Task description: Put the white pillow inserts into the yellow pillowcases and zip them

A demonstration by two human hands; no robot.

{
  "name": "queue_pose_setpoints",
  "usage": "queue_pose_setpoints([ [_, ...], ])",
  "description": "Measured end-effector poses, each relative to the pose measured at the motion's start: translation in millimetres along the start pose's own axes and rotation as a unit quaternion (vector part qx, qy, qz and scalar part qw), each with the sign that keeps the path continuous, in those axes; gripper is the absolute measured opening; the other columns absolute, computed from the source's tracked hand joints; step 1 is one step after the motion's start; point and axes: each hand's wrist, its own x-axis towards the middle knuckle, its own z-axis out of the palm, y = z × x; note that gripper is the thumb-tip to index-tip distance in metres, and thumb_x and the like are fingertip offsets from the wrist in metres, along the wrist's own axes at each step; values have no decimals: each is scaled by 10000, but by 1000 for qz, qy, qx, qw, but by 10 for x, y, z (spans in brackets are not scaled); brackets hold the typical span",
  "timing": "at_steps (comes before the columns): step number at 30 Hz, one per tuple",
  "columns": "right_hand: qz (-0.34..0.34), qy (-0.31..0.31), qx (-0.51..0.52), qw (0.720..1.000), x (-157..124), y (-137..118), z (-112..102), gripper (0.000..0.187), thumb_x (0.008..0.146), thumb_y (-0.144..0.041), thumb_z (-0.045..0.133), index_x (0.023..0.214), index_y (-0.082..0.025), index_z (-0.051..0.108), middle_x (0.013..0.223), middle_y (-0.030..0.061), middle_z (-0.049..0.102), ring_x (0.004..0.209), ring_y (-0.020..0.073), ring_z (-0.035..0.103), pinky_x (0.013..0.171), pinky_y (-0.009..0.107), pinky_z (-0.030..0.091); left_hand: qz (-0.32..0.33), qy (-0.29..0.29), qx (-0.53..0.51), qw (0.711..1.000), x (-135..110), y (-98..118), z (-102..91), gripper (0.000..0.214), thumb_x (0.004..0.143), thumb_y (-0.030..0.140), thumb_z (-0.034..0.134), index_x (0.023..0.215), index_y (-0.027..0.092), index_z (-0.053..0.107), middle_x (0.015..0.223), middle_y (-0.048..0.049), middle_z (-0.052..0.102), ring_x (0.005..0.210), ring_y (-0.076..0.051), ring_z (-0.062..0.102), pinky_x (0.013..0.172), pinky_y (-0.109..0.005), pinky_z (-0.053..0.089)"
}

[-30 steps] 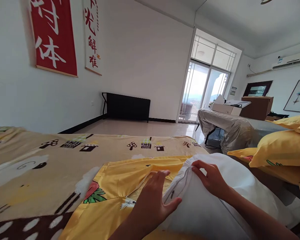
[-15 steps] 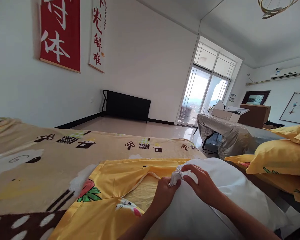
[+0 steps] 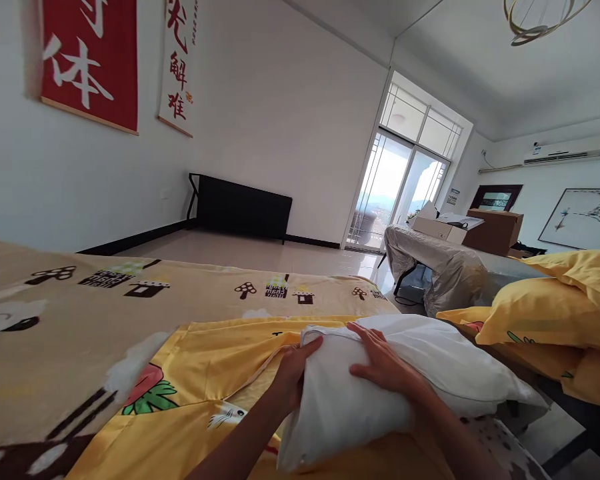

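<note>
A white pillow lies bent before me, its near end reaching over a yellow pillowcase. My left hand is closed on the pillow's left edge, thumb on top and fingers underneath, mostly hidden. Lying across the top of the pillow, my right hand has its fingers stretched out and its thumb apart. The pillowcase is spread flat, with a carrot print and a white animal print. Its opening shows just left of my left hand.
A beige patterned blanket lies under the pillowcase. Stacked yellow pillows sit on the right. Farther back stand a plastic-covered table bearing boxes and a folded black frame against the wall.
Both hands have let go of the bunched white corner. My left hand has shifted left to the pillow's edge, and the right now lies flat. The pillow's end has moved left and folded over.
</note>
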Motion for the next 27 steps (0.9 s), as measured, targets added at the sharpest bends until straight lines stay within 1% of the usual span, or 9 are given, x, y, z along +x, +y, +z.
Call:
queue_pose_setpoints([
  [4,-12,-83,76,994,250,240,90,913,746,-630,573,1465,-190,222,1477,111,277,1363,257,252,1122,433,164,-14,-16,-11,1000,-53,9,27,220,708,232,648,866,97,578,697,-97,657,590,-199,618,595,-317,506],
  [7,-42,-84,104,990,292,269,241,864,731,-618,601,1437,-224,297,1420,96,388,1308,256,348,1101,406,204,-2,-3,10,1000,-59,-5,43,188,709,209,639,835,84,575,656,-90,646,549,-185,602,567,-296,492],
  [10,-32,-27,85,996,226,228,339,693,680,-601,657,1244,-218,531,1166,62,606,1089,247,534,1002,378,332,3,-2,36,999,-69,-25,60,250,672,252,687,831,97,573,660,-75,643,561,-177,599,564,-283,482],
  [13,-13,33,38,999,97,183,397,464,742,-612,586,940,-195,631,870,8,665,826,186,600,870,313,405,9,-17,70,997,-90,-21,83,396,593,359,761,832,111,566,680,-61,642,583,-170,589,564,-274,465],
  [16,-15,89,2,996,-20,206,449,504,747,-673,533,752,-174,607,723,4,652,669,161,583,717,283,414,28,-61,121,990,-93,50,77,480,541,446,785,797,114,551,683,-47,628,576,-140,550,553,-245,426],
  [19,-54,197,-50,978,-92,300,421,598,749,-732,462,586,-162,541,563,17,589,527,141,525,565,267,360,93,-101,172,975,-22,150,-39,482,631,583,656,725,147,473,720,-35,609,642,-126,547,627,-231,427],
  [21,-81,288,-88,950,-116,382,315,623,788,-724,410,534,-163,500,495,14,537,466,123,478,515,258,325,149,-76,236,957,62,164,-200,470,751,646,397,727,177,384,819,-47,611,761,-137,574,731,-244,442],
  [23,-84,345,-107,929,-119,467,142,601,816,-684,418,519,-164,473,474,13,507,456,119,455,514,258,320,160,-36,325,931,137,89,-403,399,772,578,260,738,188,339,873,-68,606,797,-152,581,757,-278,447],
  [27,-91,417,-134,894,-59,596,-269,491,807,-552,557,528,-168,431,498,10,493,486,116,435,545,253,320,100,-90,507,852,109,-299,-734,325,658,486,430,691,164,450,780,-105,607,724,-210,564,701,-344,441],
])
